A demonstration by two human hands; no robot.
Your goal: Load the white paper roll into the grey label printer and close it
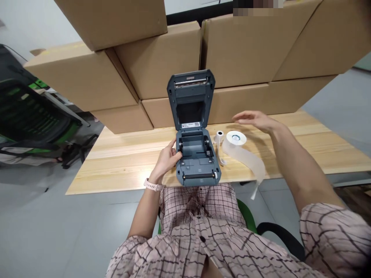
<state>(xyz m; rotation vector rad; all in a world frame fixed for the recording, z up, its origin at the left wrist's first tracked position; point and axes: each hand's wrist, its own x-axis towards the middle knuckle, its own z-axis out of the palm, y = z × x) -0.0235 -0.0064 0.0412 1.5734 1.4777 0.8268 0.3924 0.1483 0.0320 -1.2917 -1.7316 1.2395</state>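
Note:
A dark grey label printer [199, 164] stands on the table near its front edge, its lid [191, 100] raised and its roll bay bare inside. My left hand [168, 157] grips the printer's left side, thumb over the rim and fingers along the outer wall. To the right lies a wide roll of white labels [232, 138], its loose strip [252, 160] trailing over the table edge. Between it and the printer is a smaller white paper roll [219, 135] with a short tail. My right hand [255, 119] hovers behind the label roll, fingers stretched out, holding nothing.
Stacked cardboard boxes [240, 54] line the back of the wooden table [121, 162], close behind the lid. A black and green office chair [31, 116] stands off to the left. Green chair parts [246, 214] show beneath me.

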